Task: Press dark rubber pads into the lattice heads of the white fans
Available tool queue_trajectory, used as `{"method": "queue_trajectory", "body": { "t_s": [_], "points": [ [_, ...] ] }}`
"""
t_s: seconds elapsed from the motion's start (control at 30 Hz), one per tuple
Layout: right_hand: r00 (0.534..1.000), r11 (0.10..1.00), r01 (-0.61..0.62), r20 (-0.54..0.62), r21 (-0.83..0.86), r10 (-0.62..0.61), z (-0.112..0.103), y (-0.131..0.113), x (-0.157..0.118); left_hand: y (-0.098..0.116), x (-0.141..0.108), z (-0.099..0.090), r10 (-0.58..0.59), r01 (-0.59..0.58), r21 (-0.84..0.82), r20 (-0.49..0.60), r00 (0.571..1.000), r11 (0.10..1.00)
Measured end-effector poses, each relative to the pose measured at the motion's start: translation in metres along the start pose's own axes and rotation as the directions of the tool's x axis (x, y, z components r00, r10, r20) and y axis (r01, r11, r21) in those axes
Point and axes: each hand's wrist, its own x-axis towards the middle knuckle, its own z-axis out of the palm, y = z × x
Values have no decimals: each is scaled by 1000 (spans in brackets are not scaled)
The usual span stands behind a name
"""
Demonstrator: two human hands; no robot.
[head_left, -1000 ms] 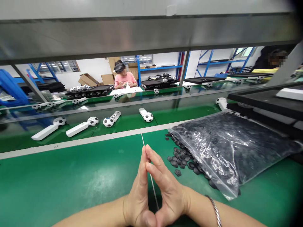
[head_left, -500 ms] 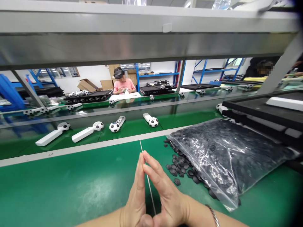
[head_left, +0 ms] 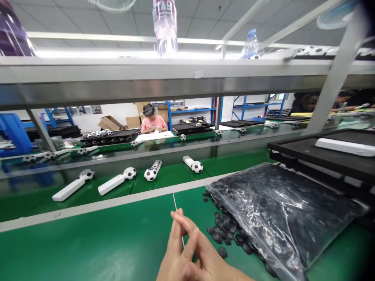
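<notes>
My left hand (head_left: 173,249) and my right hand (head_left: 205,251) meet above the green worktop (head_left: 96,248), near the lower middle of the view. Their fingers are stretched out, with the tips touching and crossing over each other. I see nothing held between them. Right of my hands, loose black pentagon-shaped pieces (head_left: 224,226) spill beside a clear plastic bag (head_left: 281,210) full of dark pieces. Neither hand touches them. Beyond the worktop edge, white handled items with football-patterned heads (head_left: 117,183) lie in a row on a green conveyor belt (head_left: 170,187).
Stacked black trays (head_left: 293,150) stand at the right, with a white handle part (head_left: 344,147) on top. A metal shelf (head_left: 123,88) crosses overhead, carrying bottles (head_left: 165,29). Across the line sits a person in a pink top (head_left: 159,123) by more trays (head_left: 190,128).
The view has tilted upward, showing more of the shelf top. My hands have gone from flat palm-to-palm to crossing fingertips. On the belt, the football-headed items have shifted slightly right.
</notes>
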Motion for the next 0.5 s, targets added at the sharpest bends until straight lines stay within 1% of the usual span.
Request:
{"method": "queue_trajectory", "body": {
  "t_s": [0.1, 0.2, 0.3, 0.4, 0.5],
  "points": [
    [997, 998, -61, 49, 2, 60, -3, 2, 0, 0, -2, 2, -64, 61, 146, 19, 998, 987],
    [985, 987, -158, 68, -19, 159, -4, 3, 0, -1, -2, 2, -64, 55, 210, 35, 997, 976],
    [973, 976, -213, 77, -46, 216, -5, 3, 0, -5, -3, 3, -85, 71, 185, 69, 994, 980],
    [949, 950, -305, 64, -64, 309, -5, 0, 0, -9, -3, 3, -161, 150, 103, 108, 981, 983],
    [943, 943, -329, 30, -48, 331, -7, -5, 1, -9, -1, 1, -223, 221, 31, 152, 963, 975]
  ]
}}
